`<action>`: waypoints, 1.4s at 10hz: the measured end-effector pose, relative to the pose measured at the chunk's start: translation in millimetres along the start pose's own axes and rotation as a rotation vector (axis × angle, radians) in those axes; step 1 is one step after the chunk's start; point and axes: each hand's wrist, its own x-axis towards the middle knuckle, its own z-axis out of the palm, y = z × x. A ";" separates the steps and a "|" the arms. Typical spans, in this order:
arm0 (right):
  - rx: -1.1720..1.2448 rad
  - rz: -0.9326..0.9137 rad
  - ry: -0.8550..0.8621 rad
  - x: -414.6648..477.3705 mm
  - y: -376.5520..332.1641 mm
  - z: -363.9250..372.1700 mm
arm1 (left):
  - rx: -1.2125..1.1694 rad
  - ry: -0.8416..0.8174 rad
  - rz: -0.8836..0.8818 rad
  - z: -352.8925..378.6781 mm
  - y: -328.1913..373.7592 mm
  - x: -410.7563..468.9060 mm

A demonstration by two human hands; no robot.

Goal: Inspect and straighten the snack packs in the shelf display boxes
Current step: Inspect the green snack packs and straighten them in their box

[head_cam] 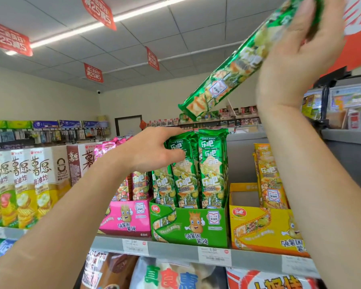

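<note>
Right hand (pixel 296 49) has its fingers wrapped round a green pack (pixel 227 80), held up high and tilted. Left hand (pixel 154 151) pinches the near-left top of the standing packs (pixel 211 174) in the green box (pixel 192 226).

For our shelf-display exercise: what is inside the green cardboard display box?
Tall green foil snack packs stand upright in the green cardboard display box, the left hand touching their tops. The box's front wall hides their lower ends; the front packs cover any behind.

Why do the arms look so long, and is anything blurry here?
Head view: the wide-angle lens stretches things near the edges and slants the shelf rail; the raised green pack in the right hand looks motion-smeared; the green display box is crisp.
</note>
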 end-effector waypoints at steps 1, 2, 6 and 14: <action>0.144 0.110 0.074 -11.7 -3.7 1.9 | 0.035 -0.021 -0.020 -2.6 2.0 -0.1; 0.309 0.307 0.131 -36.8 -27.4 2.1 | -0.030 0.012 -0.008 -4.9 5.4 -3.3; 0.556 0.603 -0.043 -214.7 -139.2 -7.0 | -0.442 0.367 0.051 55.0 59.5 -118.3; 0.717 1.081 -0.212 -326.9 -243.9 -88.4 | -1.083 0.108 -0.233 141.9 53.2 -247.3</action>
